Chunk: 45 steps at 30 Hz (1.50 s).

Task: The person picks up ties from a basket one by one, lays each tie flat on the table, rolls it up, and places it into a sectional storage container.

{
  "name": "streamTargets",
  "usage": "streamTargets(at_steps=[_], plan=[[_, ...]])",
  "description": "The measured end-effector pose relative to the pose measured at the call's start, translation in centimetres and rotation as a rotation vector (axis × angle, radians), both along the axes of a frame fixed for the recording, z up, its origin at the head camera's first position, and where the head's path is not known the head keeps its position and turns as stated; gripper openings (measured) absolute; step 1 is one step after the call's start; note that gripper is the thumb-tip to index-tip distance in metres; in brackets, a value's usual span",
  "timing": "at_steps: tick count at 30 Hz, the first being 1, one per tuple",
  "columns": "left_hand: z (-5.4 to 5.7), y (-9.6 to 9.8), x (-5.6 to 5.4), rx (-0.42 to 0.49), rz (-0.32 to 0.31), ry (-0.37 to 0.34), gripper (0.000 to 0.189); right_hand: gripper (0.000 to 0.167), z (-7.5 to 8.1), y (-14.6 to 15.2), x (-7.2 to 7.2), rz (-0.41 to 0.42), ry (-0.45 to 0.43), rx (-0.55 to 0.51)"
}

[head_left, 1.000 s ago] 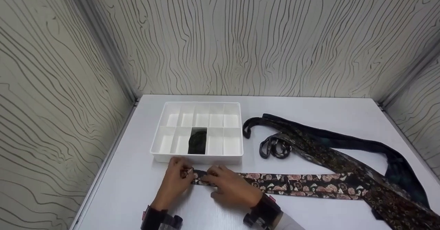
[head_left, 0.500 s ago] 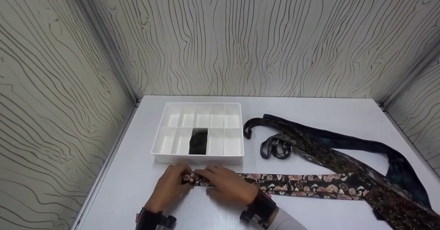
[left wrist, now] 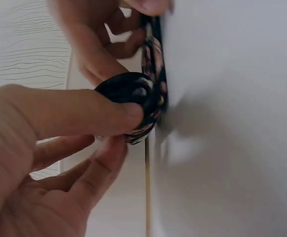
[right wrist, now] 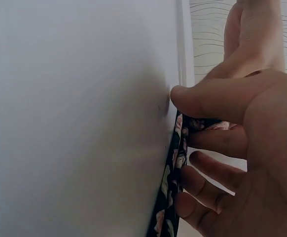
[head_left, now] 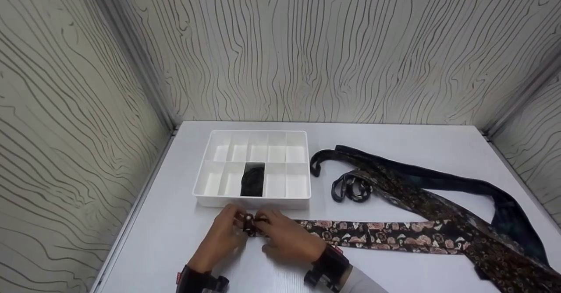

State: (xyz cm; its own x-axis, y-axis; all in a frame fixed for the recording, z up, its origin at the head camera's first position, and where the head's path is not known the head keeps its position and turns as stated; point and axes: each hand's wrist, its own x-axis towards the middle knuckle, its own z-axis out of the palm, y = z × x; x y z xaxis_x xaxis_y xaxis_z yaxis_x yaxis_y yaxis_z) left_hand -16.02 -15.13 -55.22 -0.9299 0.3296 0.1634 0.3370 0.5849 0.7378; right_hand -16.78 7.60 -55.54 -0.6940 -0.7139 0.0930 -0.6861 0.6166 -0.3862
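A black necktie with pink roses (head_left: 407, 238) lies lengthwise in front of the white box, its left end wound into a small roll (head_left: 250, 226). My left hand (head_left: 225, 234) pinches this roll between thumb and fingers. Seen from the left wrist, the coil (left wrist: 126, 83) stands on edge, with the thumb across its side. Just right of the roll, my right hand (head_left: 292, 237) holds the narrow part of the tie. In the right wrist view its fingers curl along the floral strip (right wrist: 170, 182), thumb close to the tabletop.
Behind the hands stands a white divided box (head_left: 252, 202); a dark folded or rolled cloth (head_left: 253, 181) fills one front compartment. To the right lie a brown patterned necktie (head_left: 394, 185), a dark blue one (head_left: 460, 183) and a curled tie end (head_left: 357, 192). Patterned walls (head_left: 307, 52) enclose the table.
The rolled end has moved slightly right along the tie. My left hand has shifted right and regripped the roll; the right hand stays close beside it. The box and other ties have not moved.
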Motion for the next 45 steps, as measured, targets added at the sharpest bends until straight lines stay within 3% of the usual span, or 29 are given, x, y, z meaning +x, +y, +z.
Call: streamTargets(at_steps=[2, 5, 9, 12, 16, 20, 24, 27, 30, 32, 37, 42, 45], plan=[[-0.2, 0.2, -0.1, 0.048, -0.009, 0.003, 0.041, 0.044, 0.0, 0.2, -0.1, 0.019, 0.012, -0.012], [-0.6, 0.5, -0.1, 0.034, -0.021, 0.07, 0.035, 0.031, 0.1, 0.4, -0.4, 0.037, 0.024, -0.042], [-0.6, 0.8, -0.1, 0.0, -0.046, 0.063, 0.038, 0.021, 0.3, 0.3, -0.7, -0.053, -0.08, -0.128], [-0.4, 1.0, -0.2, -0.005, -0.081, 0.003, 0.04, 0.032, 0.6, 0.2, -0.7, -0.15, -0.179, -0.196], [-0.6, 1.6, -0.2, -0.041, -0.121, -0.025, 0.039, 0.047, 0.7, 0.4, -0.7, -0.165, -0.112, -0.156], [-0.5, 2.0, 0.0, -0.11, -0.13, 0.023, 0.04, 0.046, 0.5, 0.6, -0.4, -0.177, -0.028, -0.099], [-0.1, 2.1, 0.1, -0.159, -0.135, 0.09, 0.041, 0.041, 0.5, 0.7, -0.1, -0.219, -0.074, -0.105], [0.0, 2.1, 0.2, -0.121, -0.133, 0.048, 0.043, 0.036, 0.4, 1.1, 0.1, -0.263, -0.131, -0.14], [-0.3, 2.1, 0.2, -0.023, -0.125, -0.029, 0.045, 0.03, 0.1, 1.6, 0.1, -0.291, -0.17, -0.187], [-0.6, 2.3, 0.2, 0.029, -0.133, -0.038, 0.043, 0.027, 0.0, 1.9, 0.1, -0.292, -0.176, -0.204], [-0.8, 3.3, 0.2, 0.031, -0.118, 0.033, 0.038, 0.029, 0.0, 2.3, 0.0, -0.257, -0.086, -0.162], [-0.2, 4.2, 0.3, -0.045, -0.127, 0.091, 0.036, 0.046, 0.5, 2.7, 0.3, -0.253, -0.151, -0.138], [0.2, 4.6, 0.3, -0.104, -0.144, 0.117, 0.034, 0.049, 0.8, 3.0, 0.4, -0.258, -0.127, -0.138]])
